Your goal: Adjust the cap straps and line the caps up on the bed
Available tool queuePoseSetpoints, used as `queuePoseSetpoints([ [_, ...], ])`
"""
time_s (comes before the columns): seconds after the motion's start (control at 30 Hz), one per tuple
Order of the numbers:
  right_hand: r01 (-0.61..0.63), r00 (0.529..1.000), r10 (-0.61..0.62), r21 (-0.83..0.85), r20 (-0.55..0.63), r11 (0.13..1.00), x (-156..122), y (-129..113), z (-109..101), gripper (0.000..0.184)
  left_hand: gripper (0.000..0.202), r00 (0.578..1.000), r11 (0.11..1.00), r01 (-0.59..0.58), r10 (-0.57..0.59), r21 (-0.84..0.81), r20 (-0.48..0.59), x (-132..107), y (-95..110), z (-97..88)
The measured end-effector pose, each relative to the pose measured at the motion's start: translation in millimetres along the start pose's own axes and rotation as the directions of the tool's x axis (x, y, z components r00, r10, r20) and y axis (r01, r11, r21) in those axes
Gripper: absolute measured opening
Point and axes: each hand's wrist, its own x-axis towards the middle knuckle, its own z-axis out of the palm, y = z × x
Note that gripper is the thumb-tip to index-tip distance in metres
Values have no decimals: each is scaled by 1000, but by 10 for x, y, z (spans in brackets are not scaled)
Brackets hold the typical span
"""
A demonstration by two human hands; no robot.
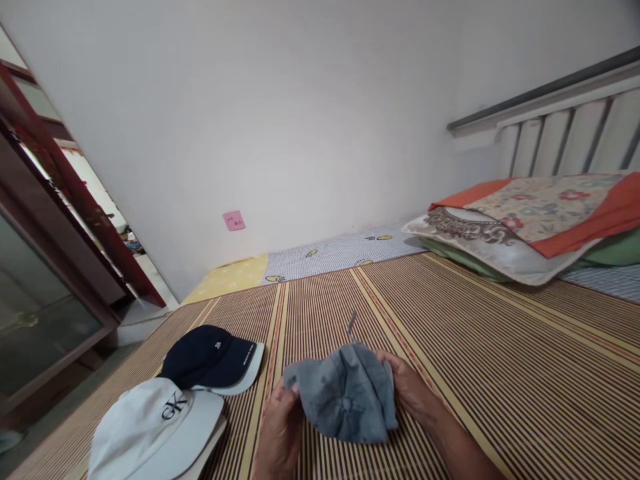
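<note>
A grey-blue cloth cap (345, 397), crumpled, is held between my two hands above the striped mat, its crown button facing me. My left hand (281, 427) pinches the cap's left edge. On the opposite side, my right hand (407, 387) grips the other edge, with part of its fingers hidden behind the fabric. A thin grey strap (352, 323) sticks up past the cap's far side. To the left lie a white cap (145, 427) with black letters and a navy cap (207, 357) with a pale brim edge, partly overlapping.
The striped bamboo-like mat (450, 327) covers the bed. Stacked pillows (540, 213) sit at the right by a white slatted headboard (570, 137). A white wall (300, 120) with a pink note (234, 221) stands behind; a reddish-brown door frame (90, 200) is at left.
</note>
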Motion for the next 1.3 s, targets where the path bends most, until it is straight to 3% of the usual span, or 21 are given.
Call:
queuePoseSetpoints([
  [0.17, 39, 986, -77, -248, -147, 968, 102, 20, -175, 9, 32, 999, 975, 30, -37, 219, 27, 44, -113, -75],
  [0.33, 1, 955, -105, -350, -278, 937, 140, 65, -393, 22, 38, 973, 915, 59, -143, 400, 183, 60, -158, -115],
  [0.43, 9, 966, -104, -370, -236, 929, 109, 4, -370, 35, 41, 958, 922, 91, -184, 377, 220, 69, -175, -89],
  [0.67, 79, 986, -140, -477, -92, 875, 8, -114, -149, 32, 39, 995, 966, 59, -76, 254, 59, 96, -205, -73],
  [0.83, 123, 977, -192, -481, -96, 868, -64, -143, -81, 34, 47, 992, 971, 95, -72, 220, -108, 196, -272, -120],
  [0.97, 139, 972, -209, -454, -106, 880, -96, -184, -39, 35, 48, 987, 968, 104, -71, 228, -147, 253, -308, -139],
  [1.13, 79, 990, -113, -340, -81, 937, -110, -242, 51, 29, 52, 993, 964, 121, -121, 237, -12, 173, -297, 21],
  [1.3, 4, 997, -11, -91, -80, 996, -234, -412, 50, 29, 45, 984, 966, 131, -155, 223, 93, 97, -282, 135],
])
